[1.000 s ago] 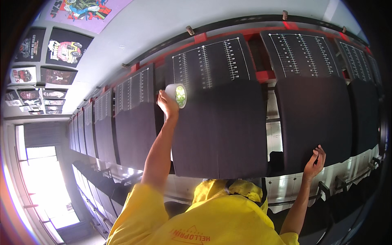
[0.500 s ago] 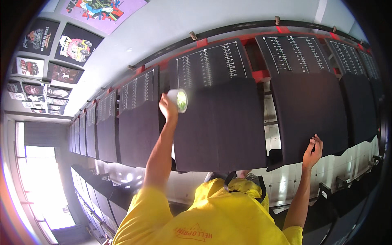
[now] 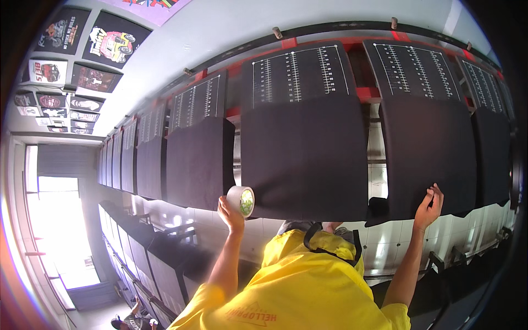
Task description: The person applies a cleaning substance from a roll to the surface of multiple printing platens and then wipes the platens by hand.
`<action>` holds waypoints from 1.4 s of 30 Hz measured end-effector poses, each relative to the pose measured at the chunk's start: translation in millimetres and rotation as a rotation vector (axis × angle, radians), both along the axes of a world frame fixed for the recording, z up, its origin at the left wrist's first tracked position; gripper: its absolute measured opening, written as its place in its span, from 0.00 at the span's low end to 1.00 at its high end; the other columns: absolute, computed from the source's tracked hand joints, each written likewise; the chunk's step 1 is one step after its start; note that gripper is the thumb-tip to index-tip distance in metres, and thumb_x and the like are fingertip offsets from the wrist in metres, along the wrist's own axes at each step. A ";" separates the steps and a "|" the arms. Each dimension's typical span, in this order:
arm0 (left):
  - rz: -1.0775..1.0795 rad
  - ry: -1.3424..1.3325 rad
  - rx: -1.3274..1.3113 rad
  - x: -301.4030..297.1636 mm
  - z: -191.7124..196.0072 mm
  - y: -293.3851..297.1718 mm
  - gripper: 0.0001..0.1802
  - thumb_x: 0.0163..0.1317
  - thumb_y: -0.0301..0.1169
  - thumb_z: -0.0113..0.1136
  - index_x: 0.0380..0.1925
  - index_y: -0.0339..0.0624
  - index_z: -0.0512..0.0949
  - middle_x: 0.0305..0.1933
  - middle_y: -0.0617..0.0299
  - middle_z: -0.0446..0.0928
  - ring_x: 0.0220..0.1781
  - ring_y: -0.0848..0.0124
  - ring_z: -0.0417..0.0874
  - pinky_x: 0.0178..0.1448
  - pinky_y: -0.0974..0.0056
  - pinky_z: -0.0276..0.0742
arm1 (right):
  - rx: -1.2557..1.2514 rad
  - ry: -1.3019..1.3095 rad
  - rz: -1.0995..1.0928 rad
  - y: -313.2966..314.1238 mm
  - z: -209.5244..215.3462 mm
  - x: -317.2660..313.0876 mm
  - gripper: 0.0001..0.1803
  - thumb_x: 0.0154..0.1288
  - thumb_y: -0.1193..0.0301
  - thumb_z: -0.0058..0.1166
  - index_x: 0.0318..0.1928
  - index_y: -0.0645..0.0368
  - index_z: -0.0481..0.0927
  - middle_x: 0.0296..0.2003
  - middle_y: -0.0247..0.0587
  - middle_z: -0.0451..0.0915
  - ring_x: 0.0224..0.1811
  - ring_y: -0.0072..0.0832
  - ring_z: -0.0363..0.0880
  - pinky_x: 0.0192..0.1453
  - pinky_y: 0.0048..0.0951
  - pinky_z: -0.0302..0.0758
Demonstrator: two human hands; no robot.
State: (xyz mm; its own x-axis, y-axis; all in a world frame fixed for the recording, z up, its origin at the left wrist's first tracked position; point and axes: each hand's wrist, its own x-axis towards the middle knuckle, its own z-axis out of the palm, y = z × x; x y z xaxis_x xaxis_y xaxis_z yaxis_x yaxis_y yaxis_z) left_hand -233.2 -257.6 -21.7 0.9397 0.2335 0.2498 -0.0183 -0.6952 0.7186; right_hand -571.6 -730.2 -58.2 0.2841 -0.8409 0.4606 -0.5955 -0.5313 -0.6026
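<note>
My left hand (image 3: 233, 218) grips a wide roll of tape (image 3: 242, 201), pale on the outside with a green-and-white core. It is at the near end of a long board covered in black cloth (image 3: 304, 159), by the board's left corner. Over the near part of the board to the right, also draped in black cloth (image 3: 432, 148), is my right hand (image 3: 428, 207). Its fingers are loosely bent and slightly apart, with nothing visible in them. Whether the fingertips touch the cloth I cannot tell.
A row of similar boards with white ruler markings (image 3: 294, 71) runs left and right on a red frame (image 3: 368, 92). Behind me stands another row of dark boards (image 3: 165, 264). Framed prints (image 3: 113, 44) hang on the wall. Another person (image 3: 133, 320) is at the lower left.
My left hand has come toward me with the tape roll, from the board's far part to its near end. The view has shifted slightly. My right hand has barely moved.
</note>
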 end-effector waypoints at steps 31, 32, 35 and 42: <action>-0.491 -0.123 0.148 249.6 31.9 -188.5 0.29 0.74 0.44 0.41 0.24 0.29 0.75 0.25 0.40 0.76 0.31 0.42 0.78 0.43 0.44 0.71 | -0.051 -0.027 0.038 -5.0 -4.8 0.7 0.07 0.71 0.74 0.50 0.39 0.63 0.81 0.47 0.44 0.83 0.48 0.39 0.82 0.52 0.36 0.78; -0.554 -0.078 0.085 228.6 39.6 -185.9 0.29 0.74 0.44 0.41 0.23 0.29 0.74 0.23 0.41 0.75 0.29 0.44 0.77 0.42 0.44 0.72 | -0.062 -0.035 0.043 -6.7 -7.2 -0.6 0.07 0.71 0.74 0.50 0.39 0.62 0.81 0.47 0.44 0.83 0.48 0.39 0.82 0.52 0.36 0.78; -0.758 0.188 0.187 148.7 63.6 -160.3 0.20 0.72 0.38 0.47 0.31 0.30 0.76 0.23 0.48 0.72 0.25 0.53 0.72 0.38 0.50 0.73 | -0.047 -0.021 0.001 -3.7 -3.9 -1.4 0.07 0.71 0.73 0.51 0.39 0.62 0.81 0.47 0.43 0.83 0.48 0.40 0.82 0.52 0.37 0.78; -1.363 -0.426 0.564 49.2 31.4 -16.7 0.17 0.61 0.17 0.54 0.51 0.29 0.74 0.38 0.50 0.75 0.34 0.58 0.73 0.33 0.57 0.72 | -0.060 -0.020 -0.011 -2.8 -2.7 1.7 0.07 0.70 0.71 0.52 0.38 0.60 0.81 0.46 0.39 0.83 0.50 0.39 0.82 0.54 0.36 0.78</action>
State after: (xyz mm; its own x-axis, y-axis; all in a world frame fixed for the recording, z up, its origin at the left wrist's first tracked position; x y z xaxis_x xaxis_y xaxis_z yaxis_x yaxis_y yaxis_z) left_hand -184.0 -274.3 9.7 0.1921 -0.9328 0.3049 -0.9767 -0.1515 0.1520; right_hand -569.9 -733.0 -61.0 0.2648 -0.8145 0.5162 -0.5896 -0.5604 -0.5817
